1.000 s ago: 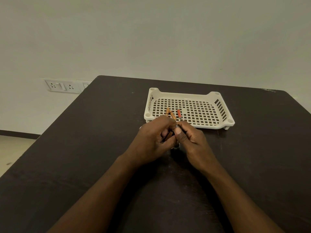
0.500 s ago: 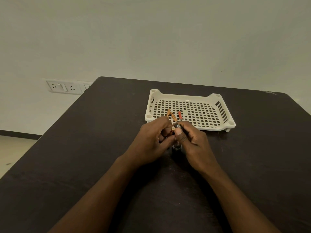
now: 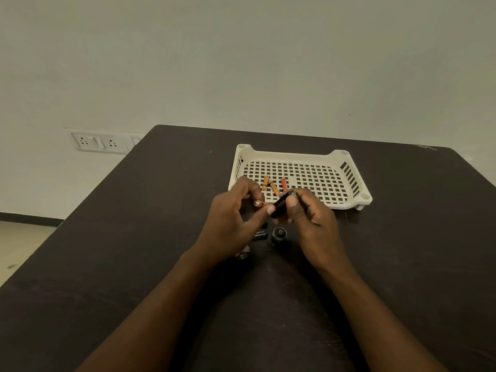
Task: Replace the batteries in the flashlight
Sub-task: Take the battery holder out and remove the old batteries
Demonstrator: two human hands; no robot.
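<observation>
My left hand [image 3: 236, 213] pinches a small orange battery [image 3: 258, 203] between thumb and fingers. Just to its right, my right hand [image 3: 308, 213] grips a black battery holder [image 3: 281, 204], tilted, a metal end showing near the thumb. On the table below the hands lie the black flashlight body [image 3: 259, 235], partly hidden under my left hand, its front end [image 3: 243, 254] poking out lower left, and a black end cap [image 3: 279, 234] standing on the table. Three loose batteries [image 3: 273, 185], two orange and one red, lie in the white tray [image 3: 349, 170].
The perforated white tray stands on the dark table [image 3: 134, 237] just beyond the hands. A wall socket plate [image 3: 99, 142] is on the wall at the left, past the table's left edge.
My hands have drawn apart. The left now holds an orange battery away from the black holder in my right. The flashlight body and cap below have come into view.
</observation>
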